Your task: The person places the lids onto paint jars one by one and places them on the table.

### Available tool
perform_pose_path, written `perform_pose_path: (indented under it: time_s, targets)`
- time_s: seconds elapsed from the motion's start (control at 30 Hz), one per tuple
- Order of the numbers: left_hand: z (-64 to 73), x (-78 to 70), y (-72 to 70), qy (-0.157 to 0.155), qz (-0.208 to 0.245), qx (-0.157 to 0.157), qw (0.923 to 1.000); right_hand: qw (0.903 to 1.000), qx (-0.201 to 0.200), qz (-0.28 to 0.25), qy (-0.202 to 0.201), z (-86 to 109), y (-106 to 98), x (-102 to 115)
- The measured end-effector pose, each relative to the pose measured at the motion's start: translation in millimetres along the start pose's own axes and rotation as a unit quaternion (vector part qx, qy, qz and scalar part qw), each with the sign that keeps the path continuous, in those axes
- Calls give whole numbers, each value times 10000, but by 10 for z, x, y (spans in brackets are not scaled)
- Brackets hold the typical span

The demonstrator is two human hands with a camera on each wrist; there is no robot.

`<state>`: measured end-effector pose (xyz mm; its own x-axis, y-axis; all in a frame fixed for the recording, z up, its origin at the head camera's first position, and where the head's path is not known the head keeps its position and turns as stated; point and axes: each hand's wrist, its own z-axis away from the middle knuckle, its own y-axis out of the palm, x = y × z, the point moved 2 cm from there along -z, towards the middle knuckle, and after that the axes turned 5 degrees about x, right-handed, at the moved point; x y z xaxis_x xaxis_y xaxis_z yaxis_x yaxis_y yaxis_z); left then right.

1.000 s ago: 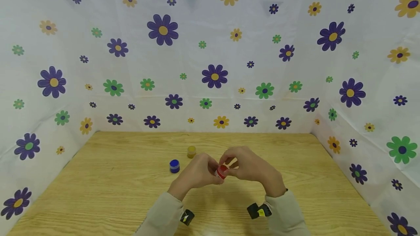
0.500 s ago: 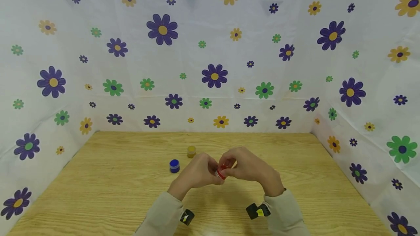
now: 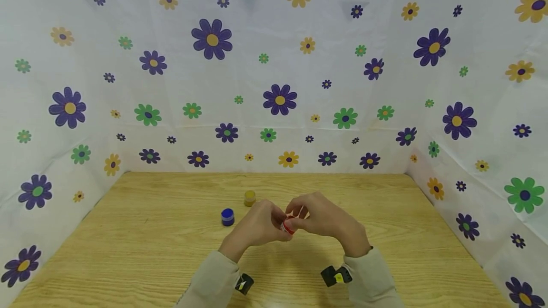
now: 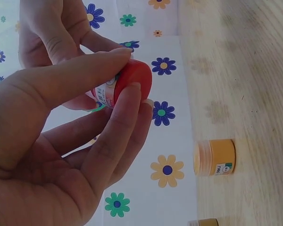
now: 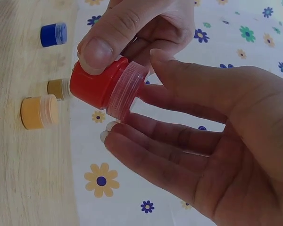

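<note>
A small red paint jar [image 5: 92,84] with a clear ridged lid [image 5: 125,92] is held above the table, tilted. My left hand [image 3: 262,225] grips its red body between thumb and fingers, as the left wrist view shows. My right hand [image 3: 326,216] has its thumb and fingers curled around the lid, fingertips at the ridged rim. Part of a white label [image 4: 105,92] shows between the left thumb and fingers. In the head view the hands cover most of the red jar.
On the wooden table [image 3: 150,251] stand a blue paint jar [image 3: 228,216] and a mustard-yellow one [image 3: 249,198], left of the hands. An orange paint jar [image 4: 216,157] appears in both wrist views. A white flowered cloth [image 3: 239,70] encloses the back and sides.
My right fingers and thumb have shifted around the lid, closing in and then spreading slightly. The left hand keeps its grip on the red jar, and the other jars have stayed put.
</note>
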<state>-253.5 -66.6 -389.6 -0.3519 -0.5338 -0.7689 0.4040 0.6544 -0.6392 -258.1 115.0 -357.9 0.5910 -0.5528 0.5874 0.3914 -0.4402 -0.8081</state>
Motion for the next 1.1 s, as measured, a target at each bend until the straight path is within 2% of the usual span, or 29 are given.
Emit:
perform_pose_path:
  time_s: [0.17, 0.43, 0.77, 1.1]
  targets:
    - [1, 1, -1, 24, 47, -25, 10000, 9999, -47, -93, -107, 9, 0, 21]
    - [2, -8, -7, 41, 9, -32, 10000, 9987, 97, -383, -332, 12, 7, 61]
    - [2, -6, -3, 67, 52, -11, 10000, 9992, 72, -212, -344, 7, 11, 42]
    - [-4, -17, 8, 99, 18, 8, 9999, 9999, 52, -44, -112, 7, 9, 36]
